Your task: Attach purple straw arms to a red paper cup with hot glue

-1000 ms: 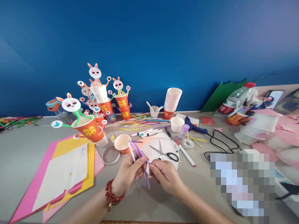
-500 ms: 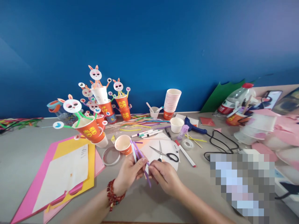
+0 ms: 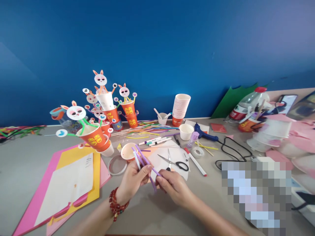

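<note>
My left hand (image 3: 138,178) is closed around purple pipe cleaners (image 3: 153,184) and a slim white stick-like thing (image 3: 136,160), whose kind I cannot make out. One purple strand slants across to my right hand (image 3: 173,186), which pinches its lower end. Just behind my left fingers stands an orange paper cup (image 3: 129,152) with a white inside. Beyond my right hand lie open scissors (image 3: 174,162) with black handles, on white paper (image 3: 157,156). A roll of clear tape (image 3: 117,165) rests left of the cup.
Rabbit-faced cup figures (image 3: 91,134) stand at the left, behind coloured paper sheets (image 3: 65,185). Markers (image 3: 156,141), a cup stack (image 3: 181,108), a white cup (image 3: 186,131) and a blue glue gun (image 3: 204,133) with a black cord are farther back. Pink-and-white cup pieces (image 3: 275,131) crowd the right.
One purple strand now stretches visibly between my hands, its end in my right fingers. The bundle in my left hand has tilted left, and my left wrist has shifted slightly left.
</note>
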Demonstrator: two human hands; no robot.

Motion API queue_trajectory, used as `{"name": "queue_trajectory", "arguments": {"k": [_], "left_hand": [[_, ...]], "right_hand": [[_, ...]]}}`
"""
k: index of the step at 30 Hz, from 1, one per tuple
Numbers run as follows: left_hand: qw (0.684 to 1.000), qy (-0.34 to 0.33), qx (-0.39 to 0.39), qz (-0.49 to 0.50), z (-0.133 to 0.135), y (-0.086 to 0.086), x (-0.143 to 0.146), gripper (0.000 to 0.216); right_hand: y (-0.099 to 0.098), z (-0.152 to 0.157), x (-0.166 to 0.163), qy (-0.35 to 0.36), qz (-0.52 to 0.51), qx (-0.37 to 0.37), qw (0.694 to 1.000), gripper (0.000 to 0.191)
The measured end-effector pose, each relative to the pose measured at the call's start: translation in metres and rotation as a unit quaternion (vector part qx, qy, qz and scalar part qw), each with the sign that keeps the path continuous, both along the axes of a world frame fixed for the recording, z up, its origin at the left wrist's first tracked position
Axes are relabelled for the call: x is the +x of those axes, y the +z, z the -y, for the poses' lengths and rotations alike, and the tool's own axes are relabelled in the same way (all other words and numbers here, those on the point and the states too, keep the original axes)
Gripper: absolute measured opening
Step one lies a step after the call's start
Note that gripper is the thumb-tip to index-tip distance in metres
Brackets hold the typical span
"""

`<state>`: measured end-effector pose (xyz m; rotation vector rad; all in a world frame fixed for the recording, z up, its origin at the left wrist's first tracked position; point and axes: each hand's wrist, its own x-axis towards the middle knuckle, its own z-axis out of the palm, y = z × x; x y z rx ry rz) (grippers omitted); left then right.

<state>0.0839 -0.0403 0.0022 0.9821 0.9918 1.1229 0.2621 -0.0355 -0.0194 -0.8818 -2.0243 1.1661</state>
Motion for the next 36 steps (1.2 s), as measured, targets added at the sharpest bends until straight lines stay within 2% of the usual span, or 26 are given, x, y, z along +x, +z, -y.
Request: {"name": "queue_trajectory", "arguments": {"k": [9, 14, 16, 20, 25, 30, 36], "left_hand": [[0.998, 0.034, -0.038, 0.042, 0.009, 0.002, 0.006, 0.043], [0.998, -0.06, 0.02, 0.0, 0.006, 0.004, 0.006, 0.041], [0.997, -0.076, 0.023, -0.021, 0.007, 0.004, 0.007, 0.04], [0.999, -0.049, 0.014, -0.017, 0.011, 0.001, 0.012, 0.039], [0.999, -0.037, -0.027, 0.008, 0.012, -0.004, 0.015, 0.041], [1.0, -0.018, -0.017, 0.007, 0.011, -0.005, 0.014, 0.041], [0.998, -0.025, -0.034, 0.037, 0.015, -0.006, 0.017, 0.042]], "right_hand": [[0.0, 0.006, 0.0, -0.003, -0.009, 0.038, 0.999, 0.054], [-0.002, 0.005, 0.0, 0.0, 0.018, 0.055, 0.998, 0.052], [-0.001, 0.005, 0.001, -0.006, 0.036, 0.064, 0.997, 0.053], [0.004, 0.006, 0.001, 0.007, 0.039, 0.055, 0.998, 0.052], [0.001, 0.007, -0.001, -0.032, 0.037, 0.066, 0.997, 0.054], [0.0, 0.004, -0.002, -0.024, 0.057, 0.062, 0.996, 0.049], [0.002, 0.007, 0.0, -0.006, 0.038, 0.072, 0.997, 0.055]]}}
